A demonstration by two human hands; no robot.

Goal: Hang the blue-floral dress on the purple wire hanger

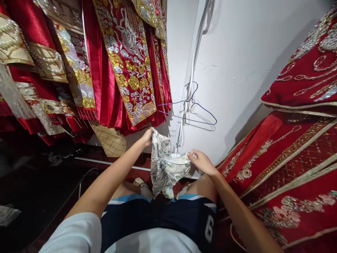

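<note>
A white garment [175, 167] with a blue-grey floral print hangs in front of my knees, held up by its top edge. My left hand [149, 136] is closed on its upper left corner, near the hem of the red robes. The fingers of my right hand [201, 161] pinch the other end of that edge. Between the hands the cloth sags in folds, and its lower part drops toward the floor. Just beyond it, a purple wire hanger [200, 111] with no clothing on it hangs by the white wall.
Red embroidered robes [134, 70] with gold and silver sequins hang at the left. More red beaded gowns [297, 158] spread along the right side. A white strip [193, 52] runs down the wall [237, 45]. A thin cable [88, 172] crosses the dark floor at left.
</note>
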